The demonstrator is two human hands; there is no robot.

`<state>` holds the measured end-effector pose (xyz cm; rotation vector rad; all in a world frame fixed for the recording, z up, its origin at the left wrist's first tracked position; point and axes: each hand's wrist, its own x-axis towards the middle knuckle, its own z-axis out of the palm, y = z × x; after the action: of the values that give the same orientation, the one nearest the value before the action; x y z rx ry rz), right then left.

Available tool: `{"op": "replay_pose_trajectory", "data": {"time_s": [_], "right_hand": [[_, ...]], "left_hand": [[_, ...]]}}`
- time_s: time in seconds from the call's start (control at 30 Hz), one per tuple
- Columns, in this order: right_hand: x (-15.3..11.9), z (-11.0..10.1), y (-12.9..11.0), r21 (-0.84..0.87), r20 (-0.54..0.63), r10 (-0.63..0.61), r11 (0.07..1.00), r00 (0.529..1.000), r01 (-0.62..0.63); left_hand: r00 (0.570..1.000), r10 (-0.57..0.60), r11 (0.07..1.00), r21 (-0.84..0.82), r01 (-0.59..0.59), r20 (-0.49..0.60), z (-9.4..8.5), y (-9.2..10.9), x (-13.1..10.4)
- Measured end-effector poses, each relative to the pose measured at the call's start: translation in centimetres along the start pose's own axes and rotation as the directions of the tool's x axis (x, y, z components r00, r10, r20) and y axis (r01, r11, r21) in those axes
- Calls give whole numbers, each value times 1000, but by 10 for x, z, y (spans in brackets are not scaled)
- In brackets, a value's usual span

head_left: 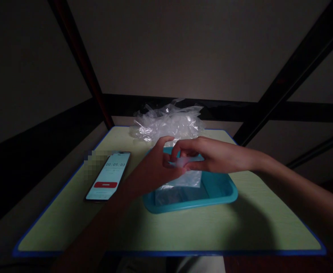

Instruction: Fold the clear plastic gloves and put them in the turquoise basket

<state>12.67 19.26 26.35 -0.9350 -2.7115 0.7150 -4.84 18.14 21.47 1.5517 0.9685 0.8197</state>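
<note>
Above a teal plastic tray point(220, 201), my two hands meet at the top of a clear plastic bag point(193, 179). My left hand point(162, 161) pinches the bag's upper edge, its index finger raised and bent. My right hand point(204, 153) comes in from the right, thumb and curled fingers closed on the same edge. The fingertips touch or nearly touch, so the bit of plastic between them is partly hidden. Inside the tray lies more clear, flat plastic point(166, 195), seemingly another bag.
A heap of crumpled clear plastic bags point(169, 121) lies at the table's far edge. On the left, a phone point(109, 176) shows a running timer. The pale green table point(183, 233) has a blue rim, with dark beams and a wall behind it.
</note>
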Motion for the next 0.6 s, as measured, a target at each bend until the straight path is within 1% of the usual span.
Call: {"op": "replay_pose_trajectory", "data": {"time_s": [0.13,0.2,0.27,0.3,0.37,0.4,0.47,0.5,0.57,0.6], "right_hand": [[-2,1,-2,-2,-95,-15,1000,995,15],[-4,2,-1,46,-154,-9,999,988,16],[-8,3,4,152,-239,21,988,971,16],[-11,3,7,223,-286,55,975,957,10],[-17,4,13,372,-369,154,928,916,-6],[-20,5,16,443,-388,209,896,898,-17],[-26,7,21,562,-382,307,826,872,-44],[-29,9,22,606,-362,342,793,867,-60],[-31,13,22,652,-319,386,752,866,-95],[-32,16,21,657,-308,397,746,865,-108]], "left_hand": [[1000,20,998,66,-20,0,-3,-2,4],[1000,19,996,93,-18,-12,-3,-2,4],[1000,4,996,91,-2,-22,-3,-1,3],[999,2,996,90,1,-33,-3,0,3],[998,11,995,103,-4,-67,-5,2,1],[996,16,994,112,-7,-83,-5,2,1],[995,20,993,119,-8,-101,-6,2,1],[994,21,993,115,-9,-106,-7,2,1],[993,31,994,108,-18,-117,-7,1,2],[992,40,994,108,-27,-122,-6,0,2]]}}
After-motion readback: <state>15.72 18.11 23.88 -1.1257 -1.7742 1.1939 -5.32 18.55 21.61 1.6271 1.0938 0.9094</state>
